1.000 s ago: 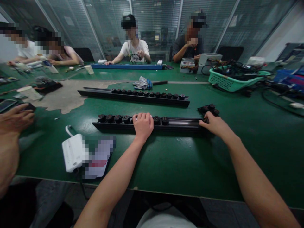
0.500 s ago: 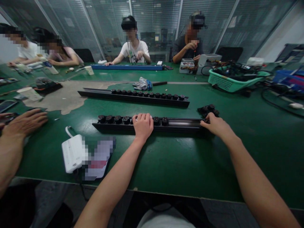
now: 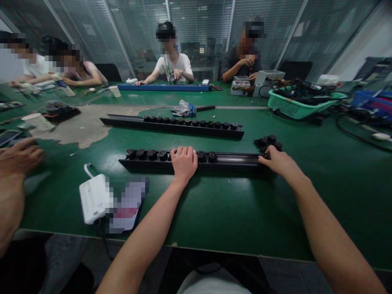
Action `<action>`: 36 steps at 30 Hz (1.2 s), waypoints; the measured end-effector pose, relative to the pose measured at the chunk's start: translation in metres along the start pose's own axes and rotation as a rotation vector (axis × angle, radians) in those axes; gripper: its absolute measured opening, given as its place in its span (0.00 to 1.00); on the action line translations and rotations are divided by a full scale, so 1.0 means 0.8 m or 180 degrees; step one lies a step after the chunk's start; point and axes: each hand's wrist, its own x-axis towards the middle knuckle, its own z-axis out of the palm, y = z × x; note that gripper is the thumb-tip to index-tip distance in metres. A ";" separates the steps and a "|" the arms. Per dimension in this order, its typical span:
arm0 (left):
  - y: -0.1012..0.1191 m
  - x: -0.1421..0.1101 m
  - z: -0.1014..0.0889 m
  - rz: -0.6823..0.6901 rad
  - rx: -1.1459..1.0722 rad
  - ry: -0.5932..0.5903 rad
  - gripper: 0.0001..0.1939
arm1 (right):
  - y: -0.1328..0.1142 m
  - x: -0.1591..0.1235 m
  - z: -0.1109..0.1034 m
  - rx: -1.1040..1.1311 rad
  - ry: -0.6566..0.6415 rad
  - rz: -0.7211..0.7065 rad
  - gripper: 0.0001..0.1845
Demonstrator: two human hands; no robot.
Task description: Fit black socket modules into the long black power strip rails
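Note:
A long black metal channel (image 3: 239,166) lies lengthwise in front of me, with a row of round black socket modules (image 3: 151,154) along its left and middle parts. The right part of its track shows bare. My left hand (image 3: 184,161) is closed over the channel's middle, fingers across the top, hiding some modules. At the channel's right end my right hand (image 3: 280,160) pinches a small dark piece, seemingly a socket module (image 3: 267,156), mostly hidden by the fingers. Just beyond that hand sits a small cluster of loose black modules (image 3: 271,141).
A second filled black channel (image 3: 171,125) lies farther back, with a glove (image 3: 183,108) behind it. A white power bank (image 3: 95,199) and a phone (image 3: 130,206) are at front left. A co-worker's hand (image 3: 23,157) is at left; a green basket (image 3: 290,104) stands back right.
My two hands and the channel have hardly moved. The neighbouring co-worker's hand at the left has shifted further left. Across the table, a co-worker's hand has dropped slightly.

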 end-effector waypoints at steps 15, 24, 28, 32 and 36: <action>0.000 0.000 -0.001 -0.0030 -0.0048 -0.0067 0.15 | 0.002 -0.002 -0.004 -0.0064 0.0035 -0.0045 0.26; 0.000 0.000 -0.001 0.0011 0.0058 -0.0048 0.15 | 0.011 0.002 -0.003 -0.0063 0.0022 0.0039 0.27; 0.000 0.000 -0.001 0.0015 0.0065 -0.0037 0.15 | 0.010 0.001 -0.002 -0.0062 0.0022 0.0036 0.27; 0.000 0.000 -0.002 0.0011 0.0038 -0.0041 0.15 | 0.010 0.001 -0.002 -0.0067 0.0025 -0.0009 0.26; 0.000 0.000 -0.002 -0.0002 0.0020 -0.0077 0.15 | 0.011 0.003 0.001 -0.0118 0.0044 -0.0064 0.24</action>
